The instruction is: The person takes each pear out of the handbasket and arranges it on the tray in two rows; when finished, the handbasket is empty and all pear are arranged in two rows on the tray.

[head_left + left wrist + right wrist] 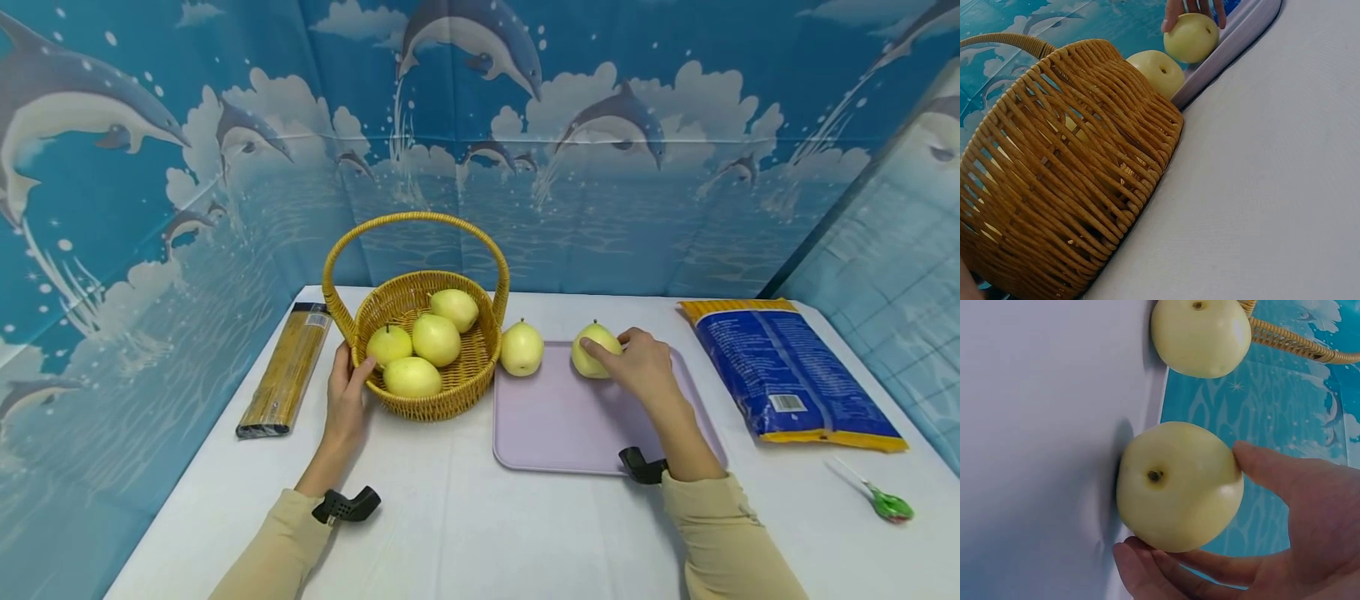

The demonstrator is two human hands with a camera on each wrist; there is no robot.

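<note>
My left hand [347,398] holds the side of the yellow wicker basket [468,392], thumb at its rim and fingers on its outer wall. Several yellow-green pears [437,340] lie inside under the tall arched handle. With thumb and fingers on opposite sides, my right hand [643,367] grips another pear [1179,487] over the back part of the lilac tray [558,425]. Between basket and tray, one more pear [522,348] stands at the tray's back left corner. The left wrist view shows the basket's woven side [1079,169] up close.
Left of the basket lies a flat pack of dry noodles [288,371]. A blue and yellow bag [787,371] rests right of the tray, with a green-wrapped lollipop [888,504] nearer the front. A dolphin-print curtain [480,167] hangs behind the white-covered table [450,517].
</note>
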